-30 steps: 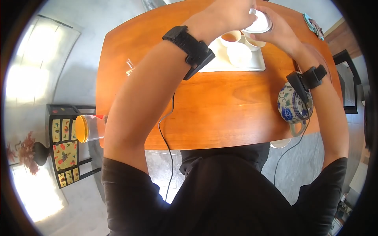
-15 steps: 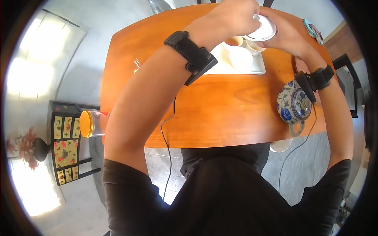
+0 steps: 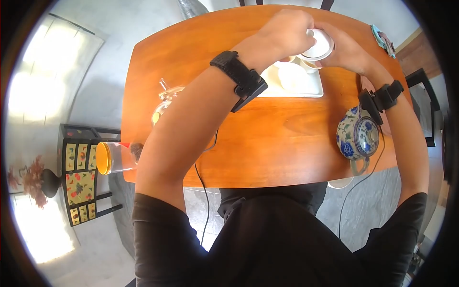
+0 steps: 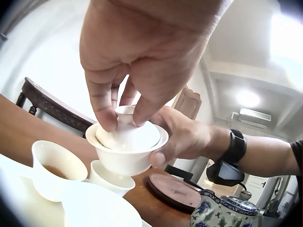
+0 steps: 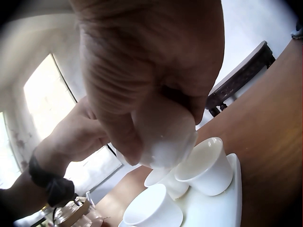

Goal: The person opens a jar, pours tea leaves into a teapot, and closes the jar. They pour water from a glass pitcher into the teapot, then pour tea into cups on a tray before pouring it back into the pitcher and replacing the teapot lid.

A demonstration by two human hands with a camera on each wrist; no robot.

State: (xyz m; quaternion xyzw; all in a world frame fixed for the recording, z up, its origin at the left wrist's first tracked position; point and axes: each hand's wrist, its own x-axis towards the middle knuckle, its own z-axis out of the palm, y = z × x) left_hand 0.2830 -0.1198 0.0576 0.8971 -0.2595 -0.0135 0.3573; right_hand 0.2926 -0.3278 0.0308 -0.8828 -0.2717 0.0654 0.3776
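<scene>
In the left wrist view my left hand (image 4: 142,61) pinches the knob of a white lid (image 4: 135,137) between thumb and fingers. The lid sits inside the rim of a white gaiwan (image 4: 125,162). My right hand (image 4: 182,135) grips that gaiwan from the side, thumb near its rim. Both hands hold it raised over a white tray (image 3: 313,89) on the table. Below it stand white cups; one cup (image 4: 42,177) contains brownish tea, and another cup (image 5: 208,170) appears close beneath the gaiwan in the right wrist view.
A blue-and-white teapot (image 3: 348,136) stands by my right forearm, beside a round brown board (image 4: 175,191). Glassware (image 3: 165,98) and a jar with an orange lid (image 3: 103,158) are at the left. A folded cloth (image 3: 382,40) lies at the far right. Cables hang from both wrists.
Both hands and the gaiwan have come slightly nearer to me over the tray, and my left hand now covers much of the tea cup. The head view has shifted a little; more glassware shows.
</scene>
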